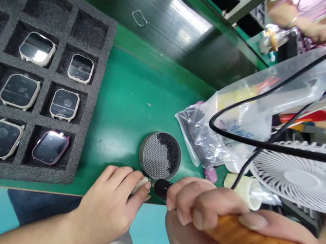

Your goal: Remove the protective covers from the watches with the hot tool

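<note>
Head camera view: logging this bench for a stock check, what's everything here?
Smartwatch bodies: 8, seven cream, one pink, in tray.
Foam tray: 1, dark grey, upper left.
Mesh tin: 1, grey, centre.
Plastic bag: 1, clear, right of tin.
Tape roll: 1, cream, by fan.
Desk fan: 1, white, lower right.
Co-worker: 1, pink top, upper right.
Wooden-handled tool: 1, orange-brown, right hand.
Left hand: 1, bare, pinching white item.
Right hand: 1, bare, lower centre.
</note>
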The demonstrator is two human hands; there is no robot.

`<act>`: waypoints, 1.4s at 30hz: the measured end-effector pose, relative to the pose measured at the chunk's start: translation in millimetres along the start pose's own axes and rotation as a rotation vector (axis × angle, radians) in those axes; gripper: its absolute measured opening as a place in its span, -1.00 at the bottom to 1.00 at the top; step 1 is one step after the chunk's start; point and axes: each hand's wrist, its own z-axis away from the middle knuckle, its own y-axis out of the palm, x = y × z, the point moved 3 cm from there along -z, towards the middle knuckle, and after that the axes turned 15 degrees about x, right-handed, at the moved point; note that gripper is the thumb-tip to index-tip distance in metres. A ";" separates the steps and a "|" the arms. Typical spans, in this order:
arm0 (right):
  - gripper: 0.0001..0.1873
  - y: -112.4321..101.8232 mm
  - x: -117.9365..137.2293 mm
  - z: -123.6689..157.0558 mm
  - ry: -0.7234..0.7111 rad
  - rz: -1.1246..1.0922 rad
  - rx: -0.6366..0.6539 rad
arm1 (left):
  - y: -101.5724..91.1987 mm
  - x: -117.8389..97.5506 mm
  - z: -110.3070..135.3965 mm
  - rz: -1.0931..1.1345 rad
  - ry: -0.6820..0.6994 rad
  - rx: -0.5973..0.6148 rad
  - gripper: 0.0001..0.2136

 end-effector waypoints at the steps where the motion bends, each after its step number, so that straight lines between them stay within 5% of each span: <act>1: -0.65 0.0 0.2 -3.6 0.018 -0.022 0.103 | 0.0 0.1 -0.1 0.001 -0.001 0.004 -0.77; 2: -0.66 0.9 0.7 -6.1 0.015 -0.034 0.120 | 0.1 0.1 -0.1 0.002 -0.002 0.009 -0.78; 5: -0.73 13.3 3.8 -6.8 -0.130 -0.020 -0.115 | 1.0 -0.2 0.7 0.007 -0.001 0.022 -0.79; 11: -0.57 27.5 13.9 0.6 -0.229 -0.038 -0.469 | 3.7 -0.6 3.3 -0.035 0.008 0.022 -0.76; 18: -0.27 3.1 16.1 -1.3 -0.233 -0.063 -0.546 | 0.6 -1.6 6.1 -0.105 0.059 0.172 -0.63; 32: -0.18 11.2 6.9 -3.0 -0.222 -0.113 -0.576 | 0.7 -4.8 2.8 -0.113 -0.024 0.088 -0.76; 35: -0.25 12.2 9.1 -3.6 -0.226 -0.094 -0.577 | 1.7 -4.0 3.5 -0.102 -0.012 0.062 -0.77; 39: -0.61 11.2 12.4 3.7 -0.270 -0.031 -0.570 | 1.7 -4.2 6.1 -0.064 0.027 0.047 -0.74; 42: -0.69 10.4 9.1 7.9 -0.337 -0.026 -0.458 | 0.6 -4.5 6.5 -0.050 0.032 0.056 -0.76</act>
